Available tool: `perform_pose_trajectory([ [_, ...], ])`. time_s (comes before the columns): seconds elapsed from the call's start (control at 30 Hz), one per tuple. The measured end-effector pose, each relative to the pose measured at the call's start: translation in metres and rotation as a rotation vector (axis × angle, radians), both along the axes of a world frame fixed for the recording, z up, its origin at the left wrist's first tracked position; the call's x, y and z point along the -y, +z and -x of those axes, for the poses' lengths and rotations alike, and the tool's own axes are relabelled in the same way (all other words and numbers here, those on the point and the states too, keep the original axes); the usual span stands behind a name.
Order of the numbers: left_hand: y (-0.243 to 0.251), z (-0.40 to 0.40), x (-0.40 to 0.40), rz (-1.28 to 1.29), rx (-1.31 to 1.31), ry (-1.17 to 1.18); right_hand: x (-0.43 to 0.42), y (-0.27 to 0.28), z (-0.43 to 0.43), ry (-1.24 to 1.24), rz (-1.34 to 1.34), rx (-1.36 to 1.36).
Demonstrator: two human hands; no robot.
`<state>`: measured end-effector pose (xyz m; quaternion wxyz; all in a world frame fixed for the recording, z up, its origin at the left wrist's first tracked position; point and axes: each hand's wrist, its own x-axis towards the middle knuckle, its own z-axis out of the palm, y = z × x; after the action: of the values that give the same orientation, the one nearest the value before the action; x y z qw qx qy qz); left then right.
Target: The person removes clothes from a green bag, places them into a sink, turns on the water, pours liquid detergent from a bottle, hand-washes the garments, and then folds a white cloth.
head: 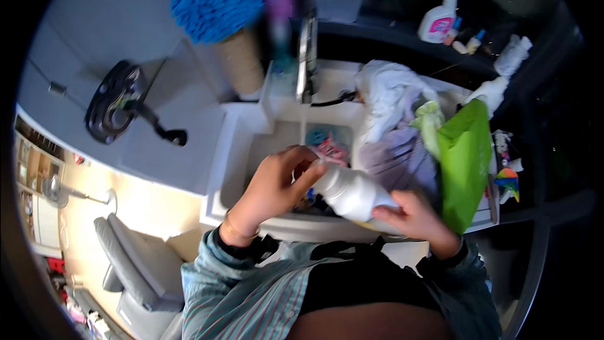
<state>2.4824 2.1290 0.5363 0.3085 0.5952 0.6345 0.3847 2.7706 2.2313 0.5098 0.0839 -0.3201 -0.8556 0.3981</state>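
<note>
My right hand (pixel 413 215) grips the lower body of a white plastic bottle (pixel 354 193), which is tilted with its neck up and to the left. At the neck end, the thumb and fingers of my left hand (pixel 278 182) pinch the bottle's top; the fingers partly hide whether a cap is there. Both hands are above the front of a white sink (pixel 217 160). Below the faucet (pixel 307 56) runs a thin stream of water (pixel 303 125). Pink cloth (pixel 332 148) and blue-green cloth lie in the basin behind the bottle.
White and lavender laundry (pixel 391 146) is heaped on the sink's right side, beside a green bag (pixel 465 160). A spray bottle (pixel 439 21) stands back right. At left are a blue chenille duster (pixel 217 2) and a dark device with a handle (pixel 118 104).
</note>
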Motion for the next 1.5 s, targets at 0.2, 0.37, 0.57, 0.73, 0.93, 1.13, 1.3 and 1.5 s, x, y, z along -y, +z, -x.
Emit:
perform_pose_trajectory([
  [0.2,0.025,-0.022,-0.001,-0.184,0.006,0.105,-0.027,0.029,-0.011,0.154,0.008,-0.134],
  [0.37,0.049,-0.056,-0.013,-0.353,-0.056,0.148,-0.056,0.054,-0.029,0.244,0.074,-0.136],
  [0.57,0.039,-0.072,-0.037,-0.587,0.060,0.139,-0.094,0.075,-0.049,0.172,0.278,-0.300],
  [0.73,-0.026,-0.070,-0.063,-0.648,0.626,0.590,-0.183,0.086,-0.095,0.016,0.637,-0.938],
  [0.93,-0.222,0.014,-0.058,-0.034,1.724,0.968,-0.274,0.122,-0.098,-0.190,-0.017,-0.730],
  [1.13,-0.304,0.032,-0.077,0.011,1.716,0.889,-0.437,-0.009,-0.116,-0.414,-0.264,-0.307],
  [1.3,-0.304,0.030,-0.084,-0.004,1.742,0.896,-0.482,-0.064,-0.139,-0.438,-0.005,-0.353],
  [1.5,-0.297,0.022,-0.088,-0.039,1.721,0.859,-0.490,-0.074,-0.144,-0.528,0.404,-0.709],
])
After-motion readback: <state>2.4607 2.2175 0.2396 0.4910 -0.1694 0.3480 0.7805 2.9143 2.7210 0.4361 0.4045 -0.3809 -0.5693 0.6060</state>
